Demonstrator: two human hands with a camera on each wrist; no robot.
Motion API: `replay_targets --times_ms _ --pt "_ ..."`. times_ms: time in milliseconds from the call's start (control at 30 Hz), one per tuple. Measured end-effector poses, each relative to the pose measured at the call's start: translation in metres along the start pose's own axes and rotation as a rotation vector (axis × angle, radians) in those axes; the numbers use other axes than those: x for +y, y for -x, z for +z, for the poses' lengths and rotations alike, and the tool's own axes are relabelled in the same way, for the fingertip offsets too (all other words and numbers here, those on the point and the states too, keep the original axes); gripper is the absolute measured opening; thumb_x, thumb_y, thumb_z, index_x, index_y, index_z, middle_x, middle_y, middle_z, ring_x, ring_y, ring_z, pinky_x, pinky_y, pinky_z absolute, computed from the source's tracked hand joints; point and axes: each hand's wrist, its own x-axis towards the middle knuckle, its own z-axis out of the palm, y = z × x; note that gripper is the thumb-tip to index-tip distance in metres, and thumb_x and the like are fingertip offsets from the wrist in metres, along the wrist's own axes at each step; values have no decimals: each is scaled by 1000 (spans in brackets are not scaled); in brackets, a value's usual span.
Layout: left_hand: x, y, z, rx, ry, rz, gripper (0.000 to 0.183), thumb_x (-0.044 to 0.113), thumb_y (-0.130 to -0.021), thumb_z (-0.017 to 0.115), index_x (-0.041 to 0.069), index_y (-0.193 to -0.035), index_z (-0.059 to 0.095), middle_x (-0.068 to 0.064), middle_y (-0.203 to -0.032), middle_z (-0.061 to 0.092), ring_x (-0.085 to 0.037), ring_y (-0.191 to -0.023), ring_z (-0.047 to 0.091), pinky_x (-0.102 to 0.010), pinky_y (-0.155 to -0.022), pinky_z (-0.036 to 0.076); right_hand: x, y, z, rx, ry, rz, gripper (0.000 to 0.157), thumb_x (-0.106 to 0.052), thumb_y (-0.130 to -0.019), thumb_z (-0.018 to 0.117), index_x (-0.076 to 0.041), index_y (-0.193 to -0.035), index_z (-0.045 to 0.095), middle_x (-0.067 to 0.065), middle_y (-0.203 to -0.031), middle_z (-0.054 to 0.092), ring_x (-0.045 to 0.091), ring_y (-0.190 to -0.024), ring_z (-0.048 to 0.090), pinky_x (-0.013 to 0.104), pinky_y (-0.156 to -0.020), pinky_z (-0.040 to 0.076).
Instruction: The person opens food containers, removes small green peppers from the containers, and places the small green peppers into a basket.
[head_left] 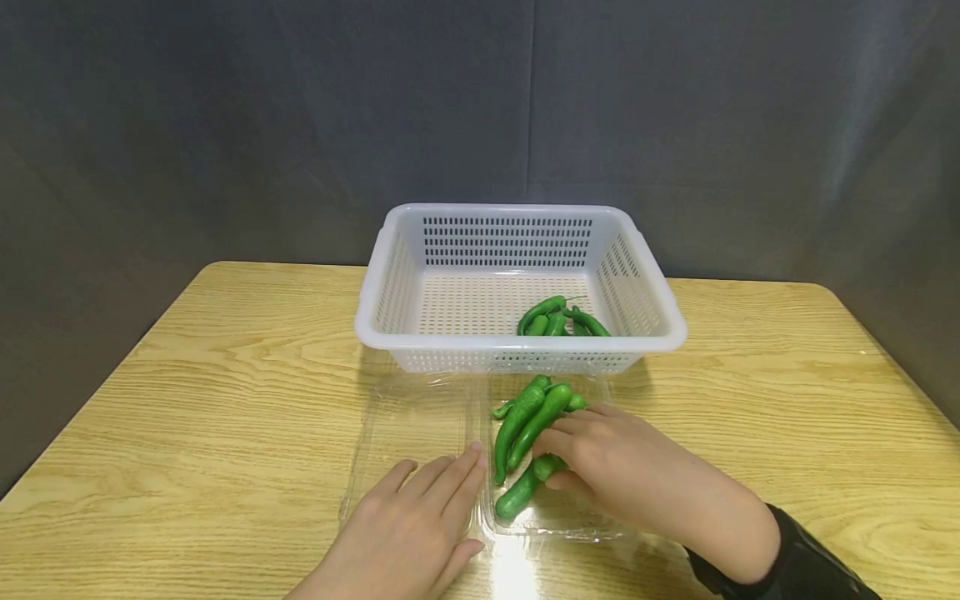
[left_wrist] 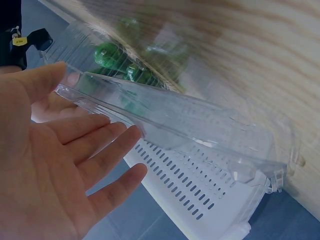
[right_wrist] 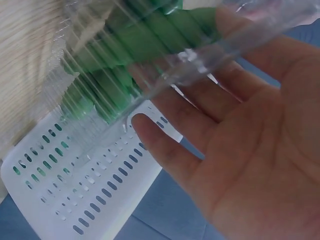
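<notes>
A clear plastic clamshell box [head_left: 412, 421] lies unfolded on the table, its right half holding several green chili peppers [head_left: 519, 429]. My left hand [head_left: 408, 521] rests over the left half with fingers extended, the fingertips at the fold between the halves. In the left wrist view these fingers [left_wrist: 102, 145] are straight and touch the plastic edge. Over the right half, my right hand [head_left: 626, 467] curls its fingers and thumb round a green chili pepper [head_left: 547, 467] low in the box. Seen in the right wrist view, the fingers reach behind the clear wall beside the peppers [right_wrist: 160, 42].
A white perforated basket [head_left: 517, 342] stands just behind the box. More green chili peppers [head_left: 542, 314] lie in its front right part. The wooden table [head_left: 225, 375] ends at a dark grey cloth backdrop [head_left: 262, 125].
</notes>
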Motion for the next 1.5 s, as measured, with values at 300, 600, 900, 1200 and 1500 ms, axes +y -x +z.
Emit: replay_targets --times_ms 300,600,900,1200,1500 --pt "-1 1 1 8 6 0 68 52 -89 59 3 -136 59 -8 -136 60 -17 -108 64 -36 -82 54 -3 -2 -3 27 18 -13 24 -24 -85 78 -11 -104 70 -4 -98 70 12 -93 66 37 -86 52" --pt "0 0 1 -6 -17 14 68 52 -91 59 2 -137 57 -8 -138 59 -18 -109 64 -37 -83 55 -3 -3 -5 109 22 -44 27 -26 -85 78 -11 -105 69 -5 -97 71 12 -90 66 35 -84 53" --pt "0 0 0 -21 -25 11 68 52 -91 59 2 -138 57 -8 -139 58 -18 -109 63 -37 -83 54 -1 -4 -11 215 6 -62 28 -27 -83 80 -10 -104 71 -5 -95 72 13 -87 65 36 -86 51" --pt "0 0 -1 -31 -20 10 68 52 -91 60 2 -138 56 -8 -139 58 -18 -110 63 -38 -83 55 -1 -6 -16 395 55 -117 28 -36 -96 64 -11 -105 72 -5 -92 72 15 -85 66 37 -86 53" --pt "-1 0 1 3 -7 10 67 52 -89 61 3 -135 59 -8 -136 60 -18 -108 64 -37 -82 55 0 -9 -19 477 114 -92 44 -42 -104 44 -7 -104 72 1 -89 71 21 -85 64 38 -84 51"
